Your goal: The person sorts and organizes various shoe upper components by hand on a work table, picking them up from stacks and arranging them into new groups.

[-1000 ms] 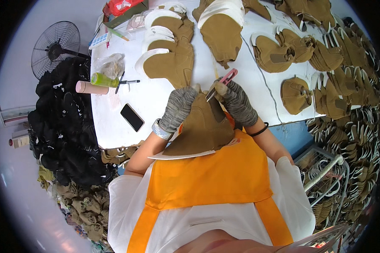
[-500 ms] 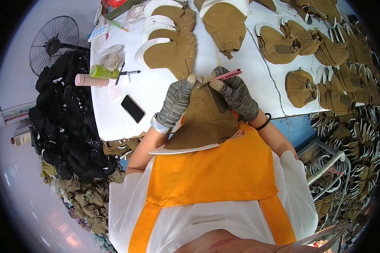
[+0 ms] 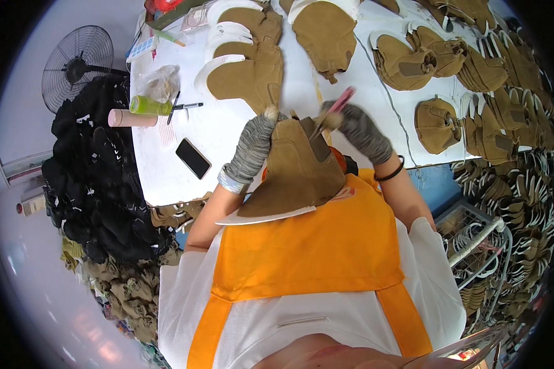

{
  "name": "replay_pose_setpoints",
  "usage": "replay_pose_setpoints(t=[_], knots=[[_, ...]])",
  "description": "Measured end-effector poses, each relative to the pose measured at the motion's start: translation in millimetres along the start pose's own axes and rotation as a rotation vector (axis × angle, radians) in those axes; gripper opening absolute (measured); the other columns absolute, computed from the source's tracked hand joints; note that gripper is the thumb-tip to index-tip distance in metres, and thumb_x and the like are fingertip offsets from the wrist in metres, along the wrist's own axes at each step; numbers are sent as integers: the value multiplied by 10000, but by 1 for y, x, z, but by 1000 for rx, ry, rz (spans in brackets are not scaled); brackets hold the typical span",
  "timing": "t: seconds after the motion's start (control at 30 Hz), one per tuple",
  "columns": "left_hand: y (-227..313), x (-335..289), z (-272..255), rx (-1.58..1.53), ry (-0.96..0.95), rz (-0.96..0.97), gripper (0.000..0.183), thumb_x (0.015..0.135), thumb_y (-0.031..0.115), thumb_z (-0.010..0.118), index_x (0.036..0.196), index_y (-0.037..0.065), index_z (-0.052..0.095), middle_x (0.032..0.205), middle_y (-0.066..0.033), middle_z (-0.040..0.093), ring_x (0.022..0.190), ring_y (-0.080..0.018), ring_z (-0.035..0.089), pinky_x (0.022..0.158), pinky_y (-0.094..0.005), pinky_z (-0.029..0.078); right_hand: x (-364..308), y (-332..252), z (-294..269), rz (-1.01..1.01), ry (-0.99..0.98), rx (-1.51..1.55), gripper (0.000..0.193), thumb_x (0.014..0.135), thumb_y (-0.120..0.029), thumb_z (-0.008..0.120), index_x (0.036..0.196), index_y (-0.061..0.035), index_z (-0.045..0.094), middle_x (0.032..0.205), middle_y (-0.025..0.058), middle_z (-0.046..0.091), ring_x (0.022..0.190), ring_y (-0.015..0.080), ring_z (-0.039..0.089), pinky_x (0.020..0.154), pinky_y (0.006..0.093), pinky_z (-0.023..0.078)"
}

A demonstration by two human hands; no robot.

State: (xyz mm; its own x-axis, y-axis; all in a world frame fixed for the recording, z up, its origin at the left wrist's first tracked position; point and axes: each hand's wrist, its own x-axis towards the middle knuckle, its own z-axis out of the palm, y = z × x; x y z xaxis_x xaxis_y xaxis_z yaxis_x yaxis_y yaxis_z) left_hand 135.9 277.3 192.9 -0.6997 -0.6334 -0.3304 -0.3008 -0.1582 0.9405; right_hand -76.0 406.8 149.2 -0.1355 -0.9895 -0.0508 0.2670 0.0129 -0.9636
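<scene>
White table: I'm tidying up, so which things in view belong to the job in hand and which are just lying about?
Belong to the job:
- brown shoe upper, in the left hand
- pink tool, in the right hand
- probably the similar brown uppers around

Apparently just lying about:
- phone
- black pen
- green bottle
- pink cylinder
- plastic bag

Looks matt and suede-like on the brown boot upper (image 3: 305, 169), smooth along its white toe edge (image 3: 266, 218). Shows knitted, marled cloth on the gray gloves (image 3: 251, 150), flat cloth on the orange apron (image 3: 308, 261). Seems plastic on the blurred pink snips handle (image 3: 341, 100). Gleams glassy on the smartphone (image 3: 192, 158), crinkles as clear plastic in the bag (image 3: 164, 85). Spreads smooth over the desk (image 3: 163, 187).
</scene>
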Motion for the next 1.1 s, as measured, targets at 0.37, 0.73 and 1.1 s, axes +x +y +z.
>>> replay_pose_setpoints(t=[0.37,0.73,1.1], knots=[[9,8,-44,37,-533,209,672,811,264,742,1355,25,429,1243,-90,574,1147,-200,531,1001,-316,404,-24,160,-141,667,400,-931,495,880,-492,549,970,-16,653,841,184,668,815,328,638,755,394,480],[2,23,-26,302,-220,231,337,933,294,592,1088,-1,640,974,-109,673,918,-189,612,864,-299,469,-18,148,-127,412,745,-895,441,839,-381,664,1006,23,602,953,203,652,847,356,625,786,404,491],[33,15,-40,545,-540,257,674,847,298,701,1376,2,405,1232,-149,581,1111,-240,557,952,-328,430,31,-35,37,145,-148,-430,450,827,-340,725,1120,-29,583,978,58,620,918,133,563,820,275,470]])
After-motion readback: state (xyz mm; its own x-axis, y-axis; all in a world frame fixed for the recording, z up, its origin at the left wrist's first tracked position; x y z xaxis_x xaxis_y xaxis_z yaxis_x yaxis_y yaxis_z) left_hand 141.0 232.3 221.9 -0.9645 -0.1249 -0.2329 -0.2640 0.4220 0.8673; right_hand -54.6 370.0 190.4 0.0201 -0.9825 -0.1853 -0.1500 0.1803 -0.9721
